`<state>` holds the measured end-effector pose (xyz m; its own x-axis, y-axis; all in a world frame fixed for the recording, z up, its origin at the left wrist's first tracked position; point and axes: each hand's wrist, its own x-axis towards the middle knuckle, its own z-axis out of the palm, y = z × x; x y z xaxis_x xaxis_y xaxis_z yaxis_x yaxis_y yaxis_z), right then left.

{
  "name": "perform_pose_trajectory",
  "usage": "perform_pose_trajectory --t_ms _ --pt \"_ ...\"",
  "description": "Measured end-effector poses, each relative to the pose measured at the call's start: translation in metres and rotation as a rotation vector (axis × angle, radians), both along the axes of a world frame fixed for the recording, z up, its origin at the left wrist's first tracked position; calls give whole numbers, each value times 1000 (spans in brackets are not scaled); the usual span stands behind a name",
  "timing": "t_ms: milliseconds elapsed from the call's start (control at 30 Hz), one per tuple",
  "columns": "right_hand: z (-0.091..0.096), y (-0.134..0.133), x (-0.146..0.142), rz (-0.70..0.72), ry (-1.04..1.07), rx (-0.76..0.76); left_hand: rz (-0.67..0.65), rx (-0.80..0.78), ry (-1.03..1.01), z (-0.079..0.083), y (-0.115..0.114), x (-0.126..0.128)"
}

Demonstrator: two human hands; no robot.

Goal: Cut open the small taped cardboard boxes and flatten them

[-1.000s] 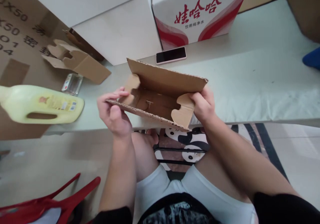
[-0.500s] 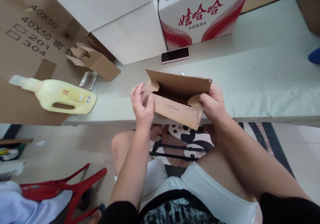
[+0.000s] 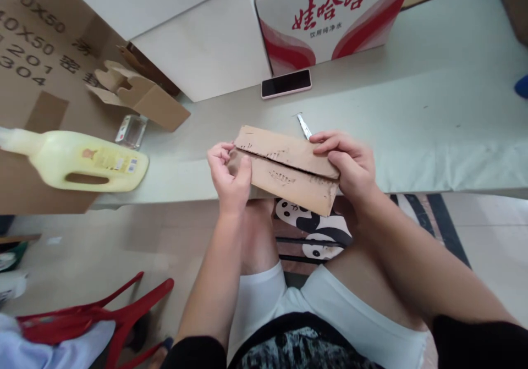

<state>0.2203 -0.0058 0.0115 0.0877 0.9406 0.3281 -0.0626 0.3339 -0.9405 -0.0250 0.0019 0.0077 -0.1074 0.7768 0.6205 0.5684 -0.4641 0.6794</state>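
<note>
Between my two hands is a small brown cardboard box [image 3: 289, 185], held over the table's front edge. Its top flap [image 3: 284, 148] lies folded down, with a dark narrow gap along the front seam. My left hand [image 3: 231, 174] grips the box's left end, thumb on the front face. At the other end my right hand [image 3: 350, 163] grips the right side, with fingers lying over the flap and thumb near the seam. Just behind the box a silver metal tool [image 3: 304, 126], perhaps nail clippers, lies on the table, its lower end partly hidden.
A phone [image 3: 286, 84] lies before a white and red carton [image 3: 325, 28]. On the left are a yellow bottle [image 3: 82, 160], a clear small container [image 3: 131, 131] and an open cardboard box [image 3: 144, 97]. A red chair [image 3: 124, 308] with a person's clothing stands lower left.
The raised flap has been folded down and covers the opening. My right fingers have moved onto its top. The silver tool behind now shows more; the view has shifted slightly.
</note>
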Motion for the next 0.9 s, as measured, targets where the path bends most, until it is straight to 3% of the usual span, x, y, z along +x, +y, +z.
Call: perform_pose_trajectory --t_ms 100,233,300,400,467,567,633,733,800,900 --pt "3 -3 0 -19 -23 -57 -11 18 29 4 1 3" --pt "0 -3 3 -6 -38 -14 -16 -100 119 15 4 -3" --pt "-5 0 4 -8 -26 -1 13 -149 27 16 8 -15" --pt "-11 6 3 8 -70 -99 111 -237 -241 9 16 -41" --pt "-15 8 -1 132 -168 -164 138 -320 -377 1 19 -57" --pt "-16 5 -9 400 -289 -83 147 -352 -559 -8 13 -67" --pt "-16 1 -13 470 -334 27 88 -510 -690 -11 3 -62" --pt "-14 -6 -16 426 -371 167 -56 -782 -837 -12 -17 -41" --pt "-12 -9 -16 374 -365 251 -114 -927 -800 -14 -29 -25" --pt "-9 -9 -14 264 -311 295 -179 -1215 -573 -16 -41 -10"
